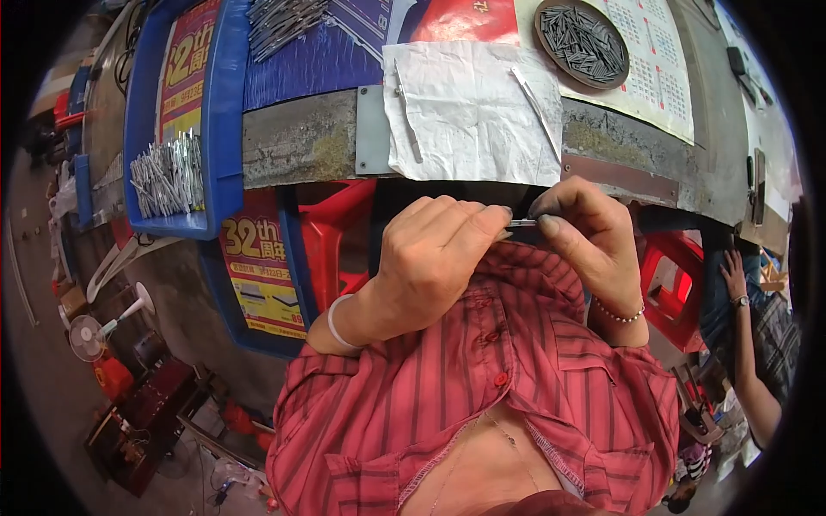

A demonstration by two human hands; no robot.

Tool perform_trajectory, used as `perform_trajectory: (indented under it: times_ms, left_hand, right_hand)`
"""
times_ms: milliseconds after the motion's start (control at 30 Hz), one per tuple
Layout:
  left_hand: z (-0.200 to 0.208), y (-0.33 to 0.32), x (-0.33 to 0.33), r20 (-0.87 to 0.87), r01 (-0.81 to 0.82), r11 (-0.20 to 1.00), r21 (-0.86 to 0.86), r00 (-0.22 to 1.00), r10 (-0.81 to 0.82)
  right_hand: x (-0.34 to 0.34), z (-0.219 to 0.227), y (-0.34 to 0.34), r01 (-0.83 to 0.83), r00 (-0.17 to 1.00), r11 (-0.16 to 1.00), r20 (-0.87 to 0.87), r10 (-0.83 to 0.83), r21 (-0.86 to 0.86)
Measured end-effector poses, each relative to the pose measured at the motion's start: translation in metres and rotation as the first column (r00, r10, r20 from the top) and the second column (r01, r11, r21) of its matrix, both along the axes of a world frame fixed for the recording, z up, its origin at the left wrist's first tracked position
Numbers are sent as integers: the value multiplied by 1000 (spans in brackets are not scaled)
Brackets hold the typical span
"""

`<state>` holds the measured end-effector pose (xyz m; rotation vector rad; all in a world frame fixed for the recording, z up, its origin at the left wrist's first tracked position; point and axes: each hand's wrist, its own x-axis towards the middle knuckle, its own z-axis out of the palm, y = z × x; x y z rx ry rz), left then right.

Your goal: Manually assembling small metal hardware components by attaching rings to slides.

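Observation:
In front of my chest, just off the bench edge, my left hand and my right hand grip a slim silver metal piece between them. The left fingers are curled over one end, hiding most of it. The right thumb and forefinger pinch the other end; dark smudges mark the fingertips. Ahead of the hands a creased white paper sheet lies over the bench edge. On it rest two slender metal pieces, one at the left and one at the right.
A round brown dish of small dark metal parts sits far right. The blue tray at left holds a bundle of thin metal pieces; more metal pieces lie behind. Red stools stand below the bench. Another person's arm is at right.

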<state>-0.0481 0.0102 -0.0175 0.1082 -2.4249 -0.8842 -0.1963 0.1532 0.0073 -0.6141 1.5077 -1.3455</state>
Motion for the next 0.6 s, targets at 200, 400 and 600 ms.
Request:
perform_trajectory:
  times_ms: [200, 400, 600]
  left_hand:
    - [0, 2, 1, 46, -4, 998, -58, 999, 6]
    - [3, 2, -1, 53, -1, 996, -93, 999, 6]
    - [7, 1, -4, 52, -2, 987, -162, 999, 10]
  right_hand:
    - [1, -10, 0, -61, 947, 995, -318, 32, -82]
    - [0, -9, -1, -61, 954, 995, -296, 36, -75]
    - [-2, -16, -1, -43, 978, 995, -207, 23, -91]
